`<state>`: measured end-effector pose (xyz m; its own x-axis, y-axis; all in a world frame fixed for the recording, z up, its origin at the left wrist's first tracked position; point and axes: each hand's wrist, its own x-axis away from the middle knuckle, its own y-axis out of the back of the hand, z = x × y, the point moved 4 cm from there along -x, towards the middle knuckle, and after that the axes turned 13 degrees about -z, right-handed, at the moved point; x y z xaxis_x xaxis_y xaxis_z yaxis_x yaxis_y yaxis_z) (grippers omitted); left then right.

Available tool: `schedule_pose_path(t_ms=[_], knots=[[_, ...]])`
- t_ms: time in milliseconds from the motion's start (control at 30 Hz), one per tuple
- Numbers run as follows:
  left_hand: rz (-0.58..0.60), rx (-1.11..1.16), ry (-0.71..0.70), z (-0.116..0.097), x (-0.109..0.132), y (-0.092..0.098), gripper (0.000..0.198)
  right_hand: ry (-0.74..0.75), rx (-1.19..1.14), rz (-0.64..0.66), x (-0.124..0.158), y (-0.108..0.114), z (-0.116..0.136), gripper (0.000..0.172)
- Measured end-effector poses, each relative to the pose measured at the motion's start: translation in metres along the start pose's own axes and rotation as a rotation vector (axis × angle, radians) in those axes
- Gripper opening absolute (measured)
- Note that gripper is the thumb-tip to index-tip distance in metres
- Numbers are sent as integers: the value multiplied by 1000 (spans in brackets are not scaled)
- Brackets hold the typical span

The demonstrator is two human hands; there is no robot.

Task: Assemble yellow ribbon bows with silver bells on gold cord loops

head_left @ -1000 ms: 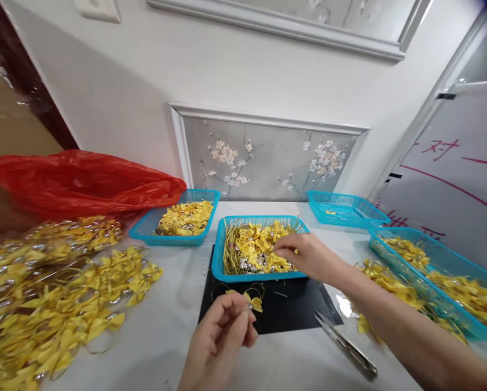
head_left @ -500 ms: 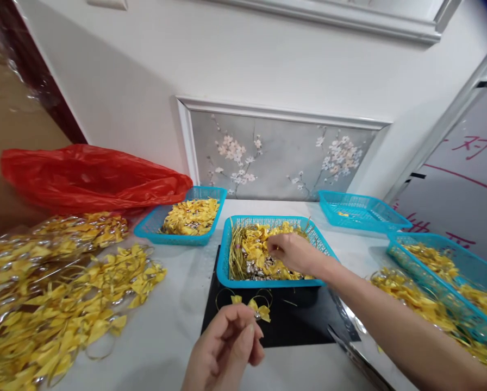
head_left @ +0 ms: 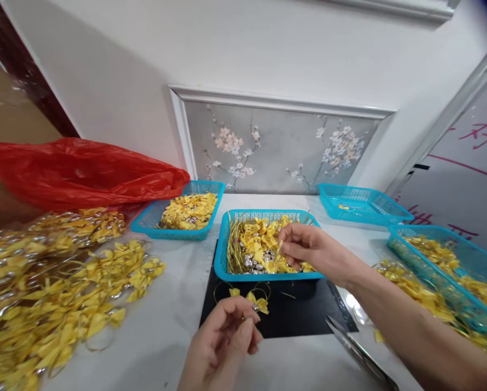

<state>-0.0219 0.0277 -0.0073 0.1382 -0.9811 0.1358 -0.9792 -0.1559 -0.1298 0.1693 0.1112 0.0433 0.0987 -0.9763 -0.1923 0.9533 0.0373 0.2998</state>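
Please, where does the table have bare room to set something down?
Bare tabletop shows between the left yellow pile and left hand, and between that hand and the snips. The right side is crowded by yellow pieces and baskets.

A red plastic bag point(head_left: 84, 176) lay left of a framed blossom panel point(head_left: 282, 144); a lettered whiteboard point(head_left: 463, 184) stood right.

Cool, diffuse light fills the room around us, brightening the white tabletop point(head_left: 162, 336). A soft-edged diagonal shadow greys the left part of the wall point(head_left: 268, 43). Glare whitens a glossy item point(head_left: 360, 314) beside the metal snips point(head_left: 361, 353). The piled yellow ornaments point(head_left: 7, 326) blur toward the left edge; wide-angle distortion stretches the right forearm point(head_left: 423, 331); the upper-right corner darkens.
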Motion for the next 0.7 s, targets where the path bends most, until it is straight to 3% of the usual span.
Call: schedule_pose_path(t_ms=[167, 367, 533, 700], knots=[[32, 97, 111, -1, 3, -5, 22, -98, -533, -6, 41, -20, 7, 21], [263, 167, 212, -5, 11, -16, 22, -299, -891, 0, 73, -43, -7, 16], [260, 118, 147, -6, 14, -21, 29, -290, -893, -21, 78, -46, -14, 17], [195, 51, 48, -9, 10, -24, 30, -187, -690, -18, 78, -35, -17, 16]])
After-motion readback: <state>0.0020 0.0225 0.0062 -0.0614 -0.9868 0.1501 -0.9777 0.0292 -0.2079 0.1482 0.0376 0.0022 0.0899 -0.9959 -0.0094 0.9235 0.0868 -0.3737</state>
